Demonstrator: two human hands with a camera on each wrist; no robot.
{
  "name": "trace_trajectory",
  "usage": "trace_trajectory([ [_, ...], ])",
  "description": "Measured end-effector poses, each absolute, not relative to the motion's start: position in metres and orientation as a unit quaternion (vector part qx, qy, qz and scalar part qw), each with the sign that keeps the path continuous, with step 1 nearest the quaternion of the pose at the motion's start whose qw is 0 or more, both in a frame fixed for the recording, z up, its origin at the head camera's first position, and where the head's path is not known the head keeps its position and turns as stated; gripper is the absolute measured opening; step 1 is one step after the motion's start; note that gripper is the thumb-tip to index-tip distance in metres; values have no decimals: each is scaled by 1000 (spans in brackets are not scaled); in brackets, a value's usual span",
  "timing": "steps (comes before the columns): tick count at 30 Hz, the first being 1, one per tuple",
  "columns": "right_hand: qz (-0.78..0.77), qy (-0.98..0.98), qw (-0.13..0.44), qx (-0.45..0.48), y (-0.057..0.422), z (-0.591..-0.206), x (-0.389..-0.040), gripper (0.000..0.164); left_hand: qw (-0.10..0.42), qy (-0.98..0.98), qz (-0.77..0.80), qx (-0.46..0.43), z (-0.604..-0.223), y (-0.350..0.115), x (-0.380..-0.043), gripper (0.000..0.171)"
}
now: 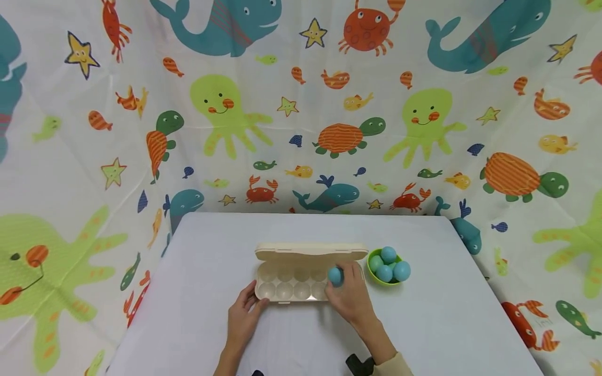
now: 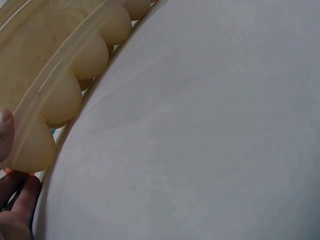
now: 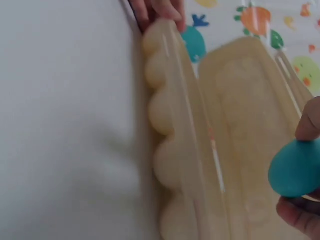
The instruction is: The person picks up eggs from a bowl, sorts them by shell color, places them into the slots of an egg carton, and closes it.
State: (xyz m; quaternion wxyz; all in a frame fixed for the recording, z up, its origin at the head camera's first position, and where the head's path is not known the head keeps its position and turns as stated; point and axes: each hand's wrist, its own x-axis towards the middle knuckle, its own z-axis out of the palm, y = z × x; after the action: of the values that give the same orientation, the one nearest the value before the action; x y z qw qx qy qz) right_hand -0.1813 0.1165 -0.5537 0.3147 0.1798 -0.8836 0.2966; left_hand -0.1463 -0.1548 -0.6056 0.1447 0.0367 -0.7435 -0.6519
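Note:
A cream plastic egg carton (image 1: 310, 253) lies on the table with its lid raised, its visible cups holding nothing. My left hand (image 1: 242, 316) grips the carton's front left corner; the thumb (image 2: 6, 131) lies at the rim and the fingers (image 2: 25, 200) come from below in the left wrist view. Over the carton's right end, my right hand (image 1: 350, 295) pinches a blue egg (image 1: 336, 277) between thumb and fingertips. That egg (image 3: 295, 169) shows above the tray in the right wrist view. The cups beneath my right hand are hidden.
Right behind my right hand stands a green bowl (image 1: 378, 282) with several blue and green eggs (image 1: 402, 271). A white cloth (image 1: 211, 250) covers the table. Sea-animal fabric (image 1: 301, 172) hangs around the back and sides. A black device (image 1: 359, 364) sits at my right wrist.

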Motion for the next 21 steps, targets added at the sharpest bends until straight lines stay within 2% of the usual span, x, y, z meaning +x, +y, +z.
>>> trace_trajectory([
  [8,349,-865,250,260,65,-569,-193,42,160,-739,-654,23,-604,-154,-146,60],
  [14,348,-870,210,278,33,-576,-207,42,158,-748,-644,24,-610,-153,-149,60],
  [21,320,-872,211,304,4,-580,-220,42,169,-753,-635,35,-634,-157,-153,62],
])
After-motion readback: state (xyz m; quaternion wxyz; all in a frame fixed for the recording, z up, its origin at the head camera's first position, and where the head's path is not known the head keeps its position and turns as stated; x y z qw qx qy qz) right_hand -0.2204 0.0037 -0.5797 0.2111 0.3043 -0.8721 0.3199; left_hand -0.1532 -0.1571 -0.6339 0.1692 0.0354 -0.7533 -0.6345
